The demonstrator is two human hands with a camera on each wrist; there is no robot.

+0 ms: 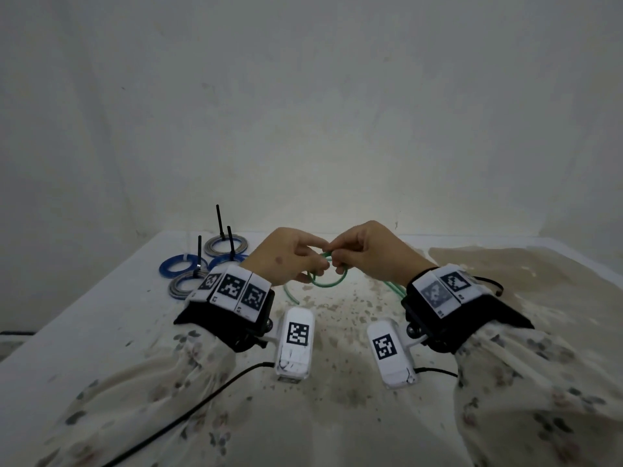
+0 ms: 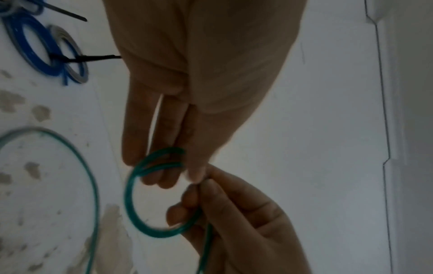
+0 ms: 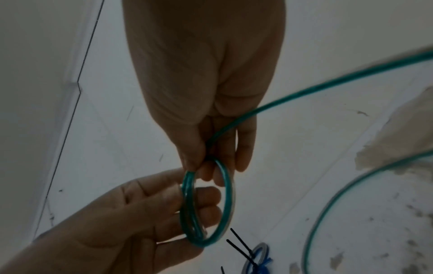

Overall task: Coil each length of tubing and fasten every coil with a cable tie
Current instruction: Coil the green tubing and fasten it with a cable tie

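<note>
Both hands meet above the middle of the table on a small coil of green tubing (image 1: 326, 282). My left hand (image 1: 318, 261) has its fingers through the loop and pinches the strands (image 2: 133, 194) with the thumb. My right hand (image 1: 337, 262) pinches the coil's other side (image 3: 226, 200), and loose green tubing (image 3: 328, 81) feeds out past its fingers to the right. One free end (image 1: 290, 295) hangs below the left hand. More slack (image 2: 79, 157) lies curved on the table.
Several blue and grey coils (image 1: 188, 269) lie at the back left, with black cable ties (image 1: 219, 221) sticking up from them. The white table (image 1: 101, 332) is speckled with stains, with a brownish patch (image 1: 505, 264) at the right. A black cable (image 1: 188, 409) crosses the near left.
</note>
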